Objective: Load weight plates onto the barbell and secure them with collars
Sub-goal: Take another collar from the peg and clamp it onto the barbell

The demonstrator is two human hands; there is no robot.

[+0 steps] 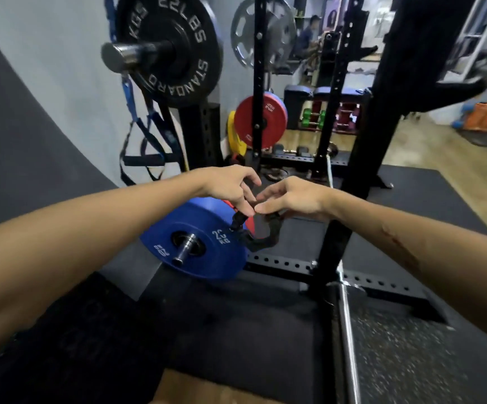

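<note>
A blue 20 kg plate sits on a low barbell sleeve whose steel end pokes out toward me. Just right of the plate hangs a black clamp collar, spread apart in a C shape. My left hand pinches the collar's lever end between thumb and fingers. My right hand grips the collar's other side from above. The collar is off the sleeve, held in the air beside the plate. A black 22 lbs plate rides on a higher bar sleeve at the upper left.
Black rack uprights and a perforated base beam stand right of the plate. A red plate and a yellow plate hang on the rack behind. Blue straps dangle at left. Dumbbells sit at the back.
</note>
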